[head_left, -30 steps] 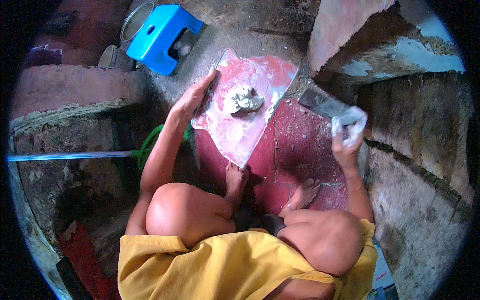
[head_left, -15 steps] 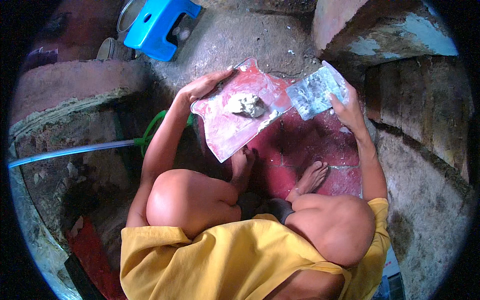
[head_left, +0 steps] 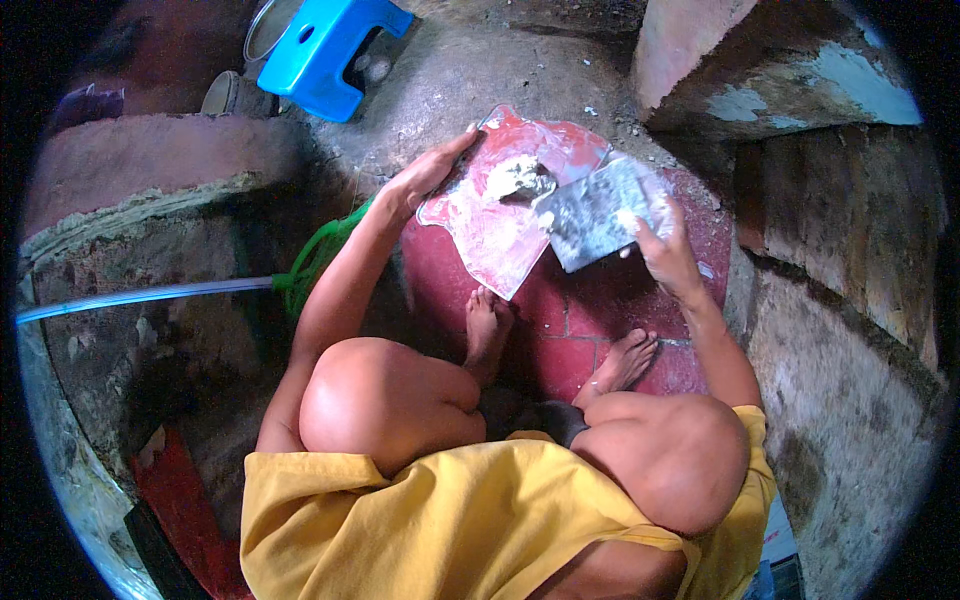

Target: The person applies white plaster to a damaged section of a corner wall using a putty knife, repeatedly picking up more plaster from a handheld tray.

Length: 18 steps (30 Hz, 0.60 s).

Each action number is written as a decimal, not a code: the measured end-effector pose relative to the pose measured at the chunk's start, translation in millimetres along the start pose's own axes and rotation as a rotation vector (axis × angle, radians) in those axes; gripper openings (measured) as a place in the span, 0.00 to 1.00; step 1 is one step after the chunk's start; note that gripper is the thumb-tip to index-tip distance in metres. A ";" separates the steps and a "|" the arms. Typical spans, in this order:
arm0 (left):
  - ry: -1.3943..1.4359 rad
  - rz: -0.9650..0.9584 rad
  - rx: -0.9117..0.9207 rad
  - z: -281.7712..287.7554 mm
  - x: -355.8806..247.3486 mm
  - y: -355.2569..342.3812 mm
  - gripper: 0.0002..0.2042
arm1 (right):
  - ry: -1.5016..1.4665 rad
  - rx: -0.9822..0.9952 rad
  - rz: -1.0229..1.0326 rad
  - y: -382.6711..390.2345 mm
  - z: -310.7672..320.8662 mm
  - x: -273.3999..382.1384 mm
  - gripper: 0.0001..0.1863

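An irregular, glossy sheet (head_left: 495,252), pinkish and smeared with white, is gripped at its upper left edge by my left hand (head_left: 437,165). A lump of white paste (head_left: 517,176) sits on it, with a dark shadowed side. My right hand (head_left: 664,248) holds a flat, squarish grey scraper (head_left: 590,222), coated in white residue, which overlaps the sheet's right part beside the lump. Whether the scraper touches the sheet I cannot tell.
Red floor tiles (head_left: 535,340) lie under my bare feet. A blue plastic stool (head_left: 316,64) stands at upper left. A green object with a long pale pole (head_left: 180,296) is at left. Rough concrete ledges (head_left: 140,165) and a stained block (head_left: 780,75) flank me.
The sheet and my left hand have shifted right. My right hand has carried the scraper from beside the sheet to over its right part, turning its face up, then moving it down and left.
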State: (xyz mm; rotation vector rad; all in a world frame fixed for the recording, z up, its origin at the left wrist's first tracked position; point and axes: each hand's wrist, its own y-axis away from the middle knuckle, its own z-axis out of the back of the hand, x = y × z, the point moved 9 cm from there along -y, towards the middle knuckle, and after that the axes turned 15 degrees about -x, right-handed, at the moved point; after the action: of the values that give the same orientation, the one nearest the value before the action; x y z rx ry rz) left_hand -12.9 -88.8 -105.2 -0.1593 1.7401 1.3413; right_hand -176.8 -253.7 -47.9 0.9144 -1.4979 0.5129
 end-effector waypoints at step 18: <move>-0.212 -0.141 -0.014 3.4 -4.5 -1.1 0.24 | 0.375 -0.276 0.292 -9.9 31.5 -13.5 0.17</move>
State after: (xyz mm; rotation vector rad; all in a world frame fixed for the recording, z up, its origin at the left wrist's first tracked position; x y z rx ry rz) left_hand -7.7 -88.3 -102.8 -0.1392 1.5142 1.2219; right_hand -189.3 -280.6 -67.7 0.3599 -1.3186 0.6316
